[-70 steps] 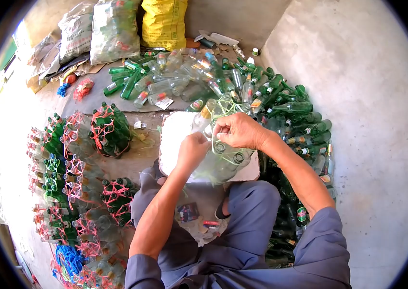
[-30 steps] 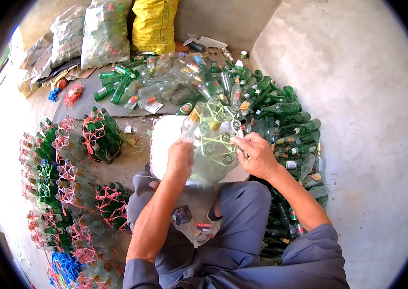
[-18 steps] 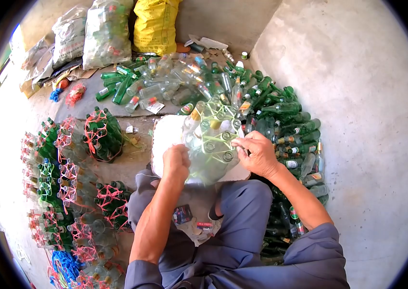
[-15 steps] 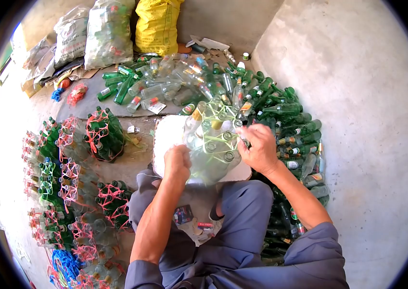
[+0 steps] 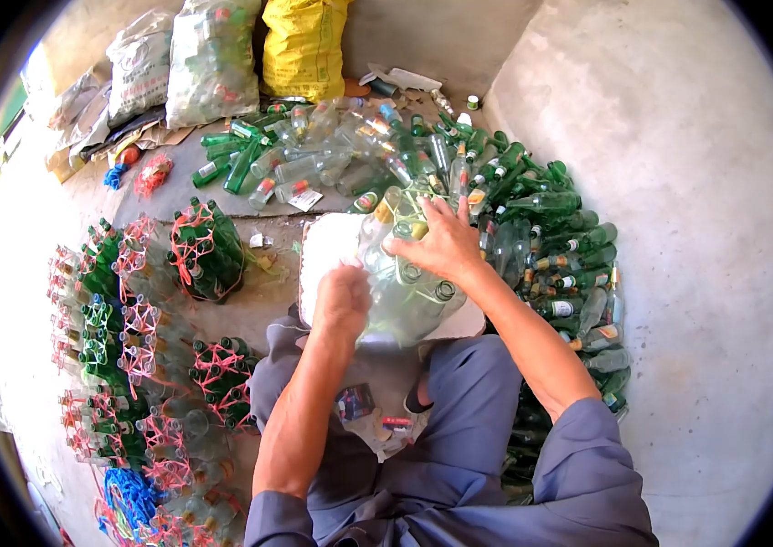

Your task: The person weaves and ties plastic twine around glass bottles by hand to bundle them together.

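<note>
On the white slab (image 5: 321, 242) stands a cluster of clear glass bottles (image 5: 394, 310), the right hand's (image 5: 439, 242) fingers spread over its necks. Beside it, the left hand's (image 5: 343, 296) are curled closed, on what I cannot tell. Lacing pale-green twine (image 5: 427, 295) seems underway; the next move calls for even tension.

**Room on the left, crowded on the right**

Left of your left hand (image 5: 343, 301), bare floor (image 5: 236, 319) gives you a lane up to the red-tied bundles (image 5: 136, 319). Beyond your right hand (image 5: 441, 242), loose bottles (image 5: 546, 232) block low passage. Between your hands, clear bottles (image 5: 396, 310) stand in the way; your thighs (image 5: 478, 392) bound the near side.
</note>
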The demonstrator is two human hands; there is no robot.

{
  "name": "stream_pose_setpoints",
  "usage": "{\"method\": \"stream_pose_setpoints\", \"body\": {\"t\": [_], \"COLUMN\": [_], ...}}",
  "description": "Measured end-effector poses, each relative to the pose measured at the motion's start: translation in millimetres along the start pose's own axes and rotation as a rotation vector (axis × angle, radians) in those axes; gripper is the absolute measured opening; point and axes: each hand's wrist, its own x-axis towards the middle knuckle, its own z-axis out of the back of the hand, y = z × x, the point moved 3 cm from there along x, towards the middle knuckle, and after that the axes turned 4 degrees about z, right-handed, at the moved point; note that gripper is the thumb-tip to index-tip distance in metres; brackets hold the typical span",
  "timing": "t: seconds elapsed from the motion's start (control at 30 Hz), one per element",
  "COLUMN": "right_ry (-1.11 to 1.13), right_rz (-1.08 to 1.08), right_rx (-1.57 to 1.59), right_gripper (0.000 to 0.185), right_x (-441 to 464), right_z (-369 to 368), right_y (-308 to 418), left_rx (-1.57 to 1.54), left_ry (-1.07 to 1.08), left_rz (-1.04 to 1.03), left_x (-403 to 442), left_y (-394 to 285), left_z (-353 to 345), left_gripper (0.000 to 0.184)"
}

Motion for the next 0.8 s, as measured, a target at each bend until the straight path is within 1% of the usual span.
{"method": "stream_pose_setpoints", "body": {"t": [0.1,0.23,0.33,0.43,0.53,0.63,0.8], "right_ry": [-0.013,-0.074,-0.097,-0.110,-0.077,-0.063,-0.009], "right_rz": [0.007,0.019,0.038,0.092,0.114,0.118,0.064], "right_rx": [0.040,0.078,0.088,0.127,0.196,0.130,0.151], "right_gripper": [0.102,0.101,0.099,0.096,0.094,0.092,0.092], "right_x": [1,0,1,4,3,2,-1], "right_z": [-3,-9,-10,-12,-8,-5,2], "right_y": [-4,-7,-9,-14,-16,-15,-10], "left_rx": [-0.073,-0.058,-0.107,-0.130,-0.124,-0.109,-0.088], "left_ry": [0.009,-0.009,0.002,-0.027,-0.047,-0.067,-0.065], "left_rz": [0.011,-0.056,-0.046,-0.067,-0.072,-0.081,-0.115], "left_x": [-1,-1,3,7,8,5,-5], "left_y": [-2,-10,-15,-19,-22,-24,-27], "left_z": [-4,-4,-4,1,3,5,-1], "left_gripper": [0.017,0.019,0.020,0.022,0.023,0.024,0.024]}}
